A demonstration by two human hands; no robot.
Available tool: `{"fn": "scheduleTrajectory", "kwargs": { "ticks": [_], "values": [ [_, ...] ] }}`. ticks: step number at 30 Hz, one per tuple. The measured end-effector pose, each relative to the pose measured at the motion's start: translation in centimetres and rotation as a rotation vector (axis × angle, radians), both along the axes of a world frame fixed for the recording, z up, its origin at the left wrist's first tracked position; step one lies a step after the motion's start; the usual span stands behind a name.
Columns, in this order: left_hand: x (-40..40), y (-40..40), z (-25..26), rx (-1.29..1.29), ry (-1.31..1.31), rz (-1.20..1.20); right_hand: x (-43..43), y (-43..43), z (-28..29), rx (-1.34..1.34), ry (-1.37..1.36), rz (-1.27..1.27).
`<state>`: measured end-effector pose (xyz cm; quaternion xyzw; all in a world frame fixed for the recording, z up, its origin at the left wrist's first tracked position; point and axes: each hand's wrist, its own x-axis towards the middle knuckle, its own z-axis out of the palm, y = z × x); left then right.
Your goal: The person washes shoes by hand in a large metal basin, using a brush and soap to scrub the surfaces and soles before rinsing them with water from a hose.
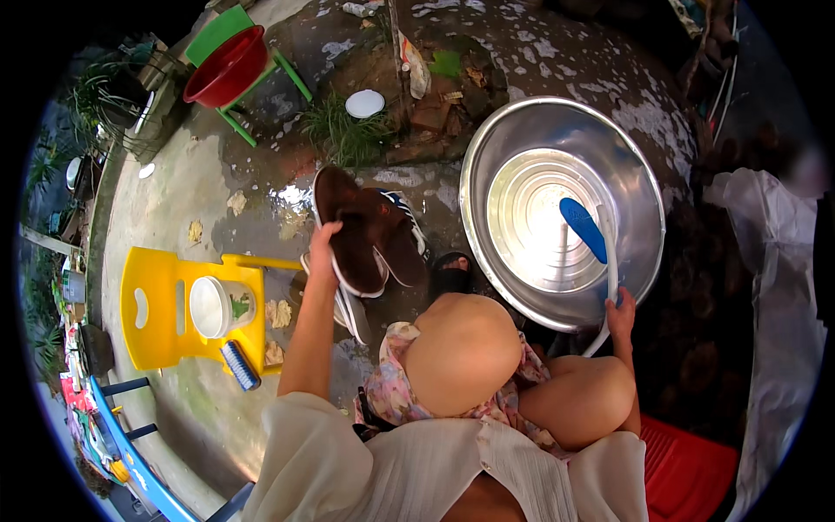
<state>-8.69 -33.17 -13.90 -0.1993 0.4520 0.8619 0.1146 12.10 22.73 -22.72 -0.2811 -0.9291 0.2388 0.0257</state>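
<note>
My left hand [323, 248] grips the edge of a dark brown shoe with a white sole rim [359, 258], above the wet ground. Other shoes lie close by, one a blue sneaker with white laces [403, 207]. A pale hose [612, 254] is in my right hand [620, 316], at the near right rim of a large metal basin [479, 228]. Its upper end reaches over the inside of the basin, where a blue insole [582, 228] lies. Whether water flows from the hose I cannot tell.
A yellow chair [153, 326] at left bears a white-lidded tub [212, 307] and a blue scrub brush [240, 365]. Farther off, a green chair [218, 36] holds a red basin [228, 68]. A red plastic seat [685, 466] is at lower right, and a grassy mound with a post [396, 52] lies ahead.
</note>
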Motion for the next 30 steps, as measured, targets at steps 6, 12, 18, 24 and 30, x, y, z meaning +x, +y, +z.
{"fn": "scheduleTrajectory", "kwargs": {
  "ticks": [6,12,18,24,30],
  "values": [
    [-1.6,14.5,-1.3,-0.079,-0.033,-0.373,-5.2,0.2,3.0,0.209,0.118,0.184],
    [3.2,6.8,-9.6,-1.421,0.207,0.08,-17.5,-10.8,12.9,-0.159,0.13,0.643],
    [5.8,3.4,-10.8,-1.407,0.056,-0.139,-23.0,-25.1,5.6,-0.632,-0.272,0.939],
    [6.7,3.3,-11.8,-1.448,0.207,-0.273,-17.8,-32.3,-3.6,-0.865,-0.681,0.5],
    [6.3,2.9,-12.1,-1.352,0.17,-0.257,-17.4,-34.1,-4.0,-1.416,-0.535,-0.062]
  ]
}}
